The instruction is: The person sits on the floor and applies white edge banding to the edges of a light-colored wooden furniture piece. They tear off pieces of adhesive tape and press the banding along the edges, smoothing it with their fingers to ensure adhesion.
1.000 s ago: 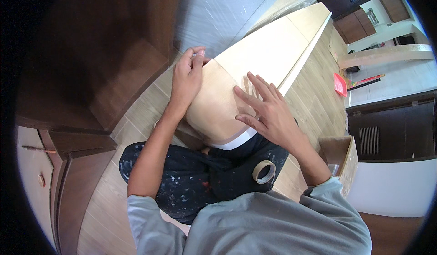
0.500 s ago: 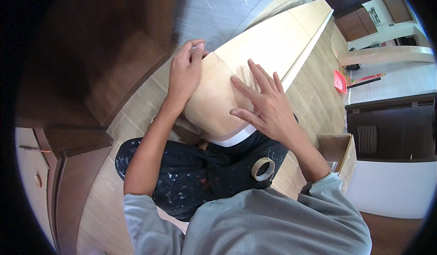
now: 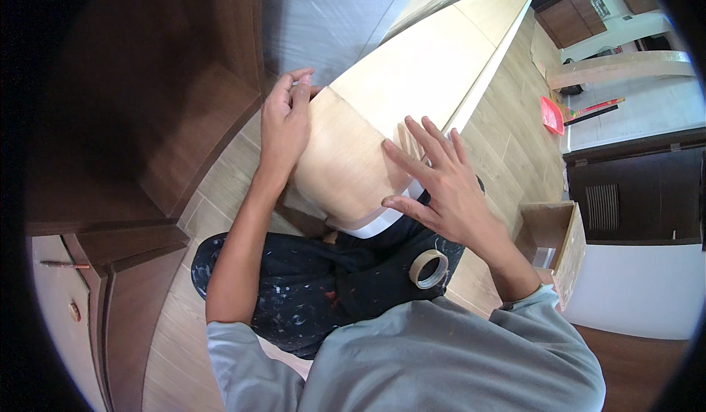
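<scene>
A long pale wooden panel (image 3: 412, 59) stretches from my lap toward the far right, its rounded near end edged with a white strip (image 3: 376, 225). A seam crosses it near my hands. At its left edge, my left hand (image 3: 285, 121) has its fingers bent around the rim, the tips partly hidden. My right hand (image 3: 445, 184) is spread over the right side near the white edge, fingers stretched and apart, holding nothing. Whether its fingertips touch the surface, I cannot tell. A roll of tape (image 3: 443, 268) lies on my dark, paint-spotted trousers.
Dark brown cabinetry (image 3: 184, 103) stands close on the left. An open wooden box (image 3: 555, 243) sits to the right, before a dark door (image 3: 632, 191). Farther back lies a red dustpan (image 3: 551, 115). Plastic-like sheeting (image 3: 323, 22) covers something beyond the panel.
My right hand has moved a little right and nearer over the panel, toward its white edge. The left hand keeps its place on the left rim. The view has shifted slightly.
</scene>
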